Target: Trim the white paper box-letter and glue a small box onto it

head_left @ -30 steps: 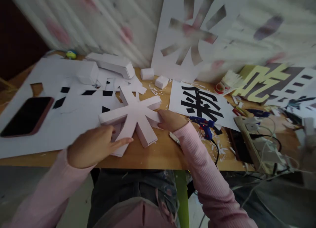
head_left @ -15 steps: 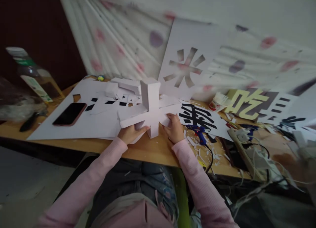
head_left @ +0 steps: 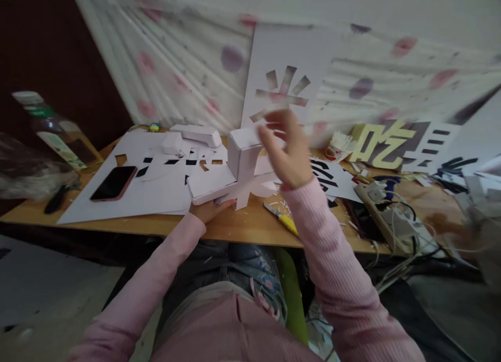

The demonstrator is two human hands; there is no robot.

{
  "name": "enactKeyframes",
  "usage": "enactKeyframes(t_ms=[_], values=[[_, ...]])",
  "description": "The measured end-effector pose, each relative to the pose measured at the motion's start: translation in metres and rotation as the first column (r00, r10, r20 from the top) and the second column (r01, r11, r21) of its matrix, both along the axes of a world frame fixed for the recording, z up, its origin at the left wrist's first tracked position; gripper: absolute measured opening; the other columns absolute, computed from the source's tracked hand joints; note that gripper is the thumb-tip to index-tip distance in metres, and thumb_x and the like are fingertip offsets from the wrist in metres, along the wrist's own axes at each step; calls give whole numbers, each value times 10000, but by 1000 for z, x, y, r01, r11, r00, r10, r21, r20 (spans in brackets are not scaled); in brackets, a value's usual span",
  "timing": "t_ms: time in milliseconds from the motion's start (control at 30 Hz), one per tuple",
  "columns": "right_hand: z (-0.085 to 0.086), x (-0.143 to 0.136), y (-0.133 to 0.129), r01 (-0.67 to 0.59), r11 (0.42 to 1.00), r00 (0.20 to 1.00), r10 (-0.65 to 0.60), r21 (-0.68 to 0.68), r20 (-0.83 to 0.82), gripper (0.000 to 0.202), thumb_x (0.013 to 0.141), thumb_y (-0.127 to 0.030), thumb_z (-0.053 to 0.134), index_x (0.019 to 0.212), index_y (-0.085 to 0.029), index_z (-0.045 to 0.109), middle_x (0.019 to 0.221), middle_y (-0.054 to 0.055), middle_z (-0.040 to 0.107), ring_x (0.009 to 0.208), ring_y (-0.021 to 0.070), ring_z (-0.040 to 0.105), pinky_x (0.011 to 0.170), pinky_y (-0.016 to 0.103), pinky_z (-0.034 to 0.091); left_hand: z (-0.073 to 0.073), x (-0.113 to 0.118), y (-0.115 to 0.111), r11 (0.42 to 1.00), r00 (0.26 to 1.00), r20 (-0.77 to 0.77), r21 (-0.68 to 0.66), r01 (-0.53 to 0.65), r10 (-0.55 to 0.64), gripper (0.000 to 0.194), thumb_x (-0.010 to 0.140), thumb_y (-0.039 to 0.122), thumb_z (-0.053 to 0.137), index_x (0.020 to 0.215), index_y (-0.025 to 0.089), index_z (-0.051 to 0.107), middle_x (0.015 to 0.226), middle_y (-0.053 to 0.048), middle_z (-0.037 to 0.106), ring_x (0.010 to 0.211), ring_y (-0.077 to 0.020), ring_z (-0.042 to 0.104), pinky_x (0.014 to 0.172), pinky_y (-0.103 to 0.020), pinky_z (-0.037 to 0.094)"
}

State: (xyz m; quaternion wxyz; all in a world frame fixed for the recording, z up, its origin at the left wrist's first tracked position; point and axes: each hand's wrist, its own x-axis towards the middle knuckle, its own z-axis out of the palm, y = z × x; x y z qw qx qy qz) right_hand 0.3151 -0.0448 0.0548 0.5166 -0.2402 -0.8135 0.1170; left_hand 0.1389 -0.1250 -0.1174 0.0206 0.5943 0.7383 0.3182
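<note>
A white three-dimensional paper shape (head_left: 245, 166), built from folded box-like arms, stands near the table's front edge. My left hand (head_left: 207, 210) grips its lower left arm from below, with part of the fingers hidden under the paper. Raised beside the top of the shape is my right hand (head_left: 293, 155), slightly blurred; its thumb and fingers are apart and I see nothing between them. Whether it touches the paper I cannot tell. A yellow utility knife (head_left: 287, 223) lies below my right wrist, among white paper scraps.
A phone (head_left: 114, 183) lies on a white sheet (head_left: 86, 208) at left, near a tilted-looking bottle (head_left: 58, 129). Folded white pieces (head_left: 198, 135) sit behind. A cut-out sheet (head_left: 270, 48) leans on the curtain. At right are yellow lettering (head_left: 381, 145) and a power strip (head_left: 376, 218) with cables.
My right hand has let go of the paper shape's right side and risen beside its top. The left hand keeps its hold. My right arm now covers where a blue glue gun lay.
</note>
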Motion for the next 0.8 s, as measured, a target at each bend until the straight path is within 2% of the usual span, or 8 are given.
enactKeyframes(t_ms=[33,100,200,300,433,600,800], values=[[9,-17,0,-34,999,996,35,-14,85,287,914,-486,537,1009,-223,601,1066,82,664,982,248,606,896,417,485,0,1,-1,1000,1000,-10,-6,-8,8,649,810,561,648,1341,203,543,1430,-126,547,1419,-327,370,1203,-471,242],[16,-43,1,-30,991,967,61,-129,246,323,924,-485,517,977,-178,602,972,107,665,939,276,609,898,459,474,0,2,-3,1000,999,-26,-6,-21,21,646,816,552,646,1353,210,535,1437,-117,541,1434,-315,346,1216,-455,207],[13,-56,4,20,972,946,58,-236,320,270,935,-424,502,953,-169,587,906,99,652,910,291,606,891,488,468,1,6,-4,999,999,-33,-9,-30,30,631,834,544,625,1360,208,530,1437,-110,543,1436,-298,344,1216,-425,217],[5,-48,10,-20,972,966,80,-235,247,198,913,-404,539,900,-210,572,877,53,642,916,271,597,913,470,463,4,8,-3,999,999,-29,-30,-25,24,632,843,568,597,1361,214,528,1442,-101,540,1424,-305,366,1207,-426,246],[-1,-39,19,-112,966,981,145,-235,130,163,900,-374,548,841,-227,586,876,16,661,930,233,600,950,413,449,9,11,-2,999,999,-39,-42,2,-4,657,835,572,601,1376,211,511,1477,-98,502,1437,-306,340,1216,-420,220],[-6,-35,23,-265,936,962,274,-231,8,195,897,-317,526,914,-201,682,994,7,714,1028,212,610,990,368,424,10,16,-1,999,999,-46,-31,-17,15,661,837,545,599,1402,223,482,1481,-84,500,1459,-297,297,1227,-414,186],[-10,-29,29,-277,928,961,268,-249,-69,207,872,-296,540,878,-178,710,995,20,729,1029,200,623,988,348,434,11,16,3,999,998,-60,-33,-2,0,643,836,535,593,1390,222,502,1474,-64,511,1444,-285,331,1216,-383,221]])
